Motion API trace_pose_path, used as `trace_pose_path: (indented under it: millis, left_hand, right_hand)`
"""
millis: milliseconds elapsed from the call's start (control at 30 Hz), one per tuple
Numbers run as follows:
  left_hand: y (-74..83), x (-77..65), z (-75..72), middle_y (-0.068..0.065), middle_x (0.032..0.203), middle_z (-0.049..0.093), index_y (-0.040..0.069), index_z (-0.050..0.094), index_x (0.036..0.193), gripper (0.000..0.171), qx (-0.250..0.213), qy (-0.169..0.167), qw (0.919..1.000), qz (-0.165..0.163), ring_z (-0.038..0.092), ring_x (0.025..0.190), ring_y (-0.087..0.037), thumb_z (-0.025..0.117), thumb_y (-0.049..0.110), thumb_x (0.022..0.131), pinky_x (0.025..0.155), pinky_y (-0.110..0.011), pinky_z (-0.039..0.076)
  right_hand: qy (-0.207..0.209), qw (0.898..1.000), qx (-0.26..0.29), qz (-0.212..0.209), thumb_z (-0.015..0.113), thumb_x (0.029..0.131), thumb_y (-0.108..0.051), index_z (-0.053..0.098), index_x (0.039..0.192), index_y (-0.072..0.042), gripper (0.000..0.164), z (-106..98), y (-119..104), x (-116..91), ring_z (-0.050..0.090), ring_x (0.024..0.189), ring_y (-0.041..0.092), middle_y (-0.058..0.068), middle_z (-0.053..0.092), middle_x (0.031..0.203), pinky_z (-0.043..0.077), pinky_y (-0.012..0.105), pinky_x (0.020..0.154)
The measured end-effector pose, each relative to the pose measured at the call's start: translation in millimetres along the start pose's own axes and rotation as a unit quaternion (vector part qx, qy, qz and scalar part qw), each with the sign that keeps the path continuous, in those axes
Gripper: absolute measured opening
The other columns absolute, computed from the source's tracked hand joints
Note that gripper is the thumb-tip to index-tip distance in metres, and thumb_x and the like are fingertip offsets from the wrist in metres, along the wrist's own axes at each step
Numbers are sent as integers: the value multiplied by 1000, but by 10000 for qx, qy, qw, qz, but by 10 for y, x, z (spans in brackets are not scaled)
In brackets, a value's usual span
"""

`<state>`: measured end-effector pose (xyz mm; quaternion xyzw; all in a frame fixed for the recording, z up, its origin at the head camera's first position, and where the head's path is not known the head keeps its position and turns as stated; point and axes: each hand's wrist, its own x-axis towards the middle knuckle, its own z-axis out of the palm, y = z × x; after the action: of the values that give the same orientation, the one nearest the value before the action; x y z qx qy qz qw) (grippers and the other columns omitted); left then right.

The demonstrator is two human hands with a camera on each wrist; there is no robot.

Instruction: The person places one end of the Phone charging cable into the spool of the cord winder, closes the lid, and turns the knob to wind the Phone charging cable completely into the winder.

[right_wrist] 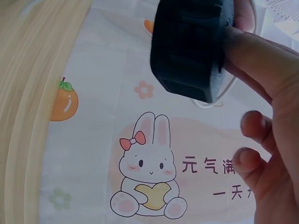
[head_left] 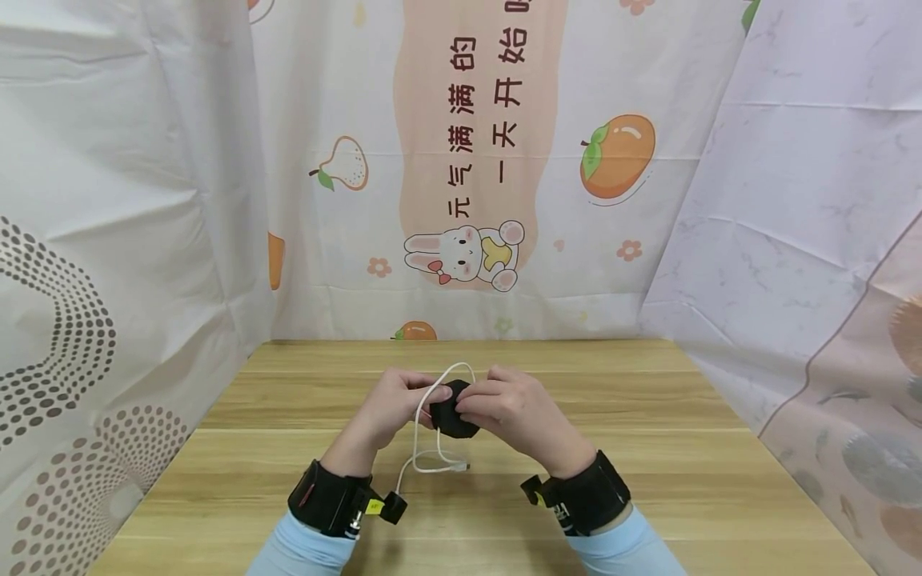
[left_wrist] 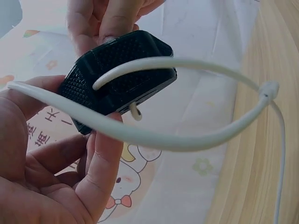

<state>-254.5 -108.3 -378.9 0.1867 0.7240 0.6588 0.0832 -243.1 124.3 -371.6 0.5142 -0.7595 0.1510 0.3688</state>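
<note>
Over the wooden table, both hands hold a small black faceted case (head_left: 452, 422). A white cable (head_left: 415, 436) comes out of it and loops up over its left side. My left hand (head_left: 385, 408) grips the case's left edge between thumb and fingers. On the opposite edge, the thumb and index finger of my right hand (head_left: 515, 408) pinch the case, its other fingers loosely bent. The left wrist view shows the cable (left_wrist: 177, 143) passing in front of the case (left_wrist: 133, 53) in a wide loop. Below the case hangs a cable end with a plug (head_left: 458, 466).
A wood-grain table (head_left: 634, 480) lies under the hands. Behind it hangs a printed curtain (head_left: 331, 240) with a rabbit and fruit, and further cloths hang at the left (head_left: 130, 240) and right (head_left: 778, 200). Each wrist wears a black strap with a small camera.
</note>
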Motion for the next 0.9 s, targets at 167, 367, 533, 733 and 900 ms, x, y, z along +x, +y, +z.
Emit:
trace_pose_path:
  millis: [167, 367, 533, 733, 900]
  left_hand:
    - [34, -13, 13, -18, 101, 75, -8, 72, 118, 32, -91, -18, 9999, 110, 74, 79, -23, 74, 13, 94, 71, -51, 61]
    - [37, -15, 20, -19, 100, 75, -8, 72, 118, 33, -157, -40, 9994, 317, 74, 80, -24, 75, 14, 93, 74, -59, 58]
    - [18, -5, 16, -20, 102, 74, -9, 72, 118, 33, -313, -21, 9987, 395, 74, 83, -25, 75, 13, 93, 72, -50, 61]
    - [14, 4, 21, -21, 106, 73, -10, 71, 119, 34, -477, 129, 9977, 470, 74, 88, -26, 75, 12, 93, 70, -41, 62]
    - [22, -8, 25, -21, 105, 73, -8, 72, 118, 32, -384, 197, 9972, 613, 74, 87, -27, 76, 12, 93, 71, -44, 62]
  right_hand:
    - [271, 9995, -14, 173, 87, 82, -19, 80, 90, -17, 11, 22, 1, -4, 51, 73, 13, -8, 74, 92, 46, 22, 63]
    - [487, 9979, -68, 430, 88, 82, -16, 80, 89, -14, 11, 38, -14, -7, 53, 69, 13, -6, 74, 86, 48, 23, 59]
    - [568, 9957, -209, 701, 88, 81, -15, 79, 87, -12, 11, 55, -45, 6, 56, 70, 13, -4, 73, 82, 50, 24, 59]
    - [741, 9928, -411, 847, 85, 85, -16, 79, 89, -11, 9, 82, -84, 26, 54, 74, 17, -3, 72, 89, 51, 26, 61]
    - [728, 9919, -427, 949, 84, 86, -15, 79, 88, -11, 7, 106, -102, 32, 53, 74, 17, -3, 70, 88, 50, 28, 61]
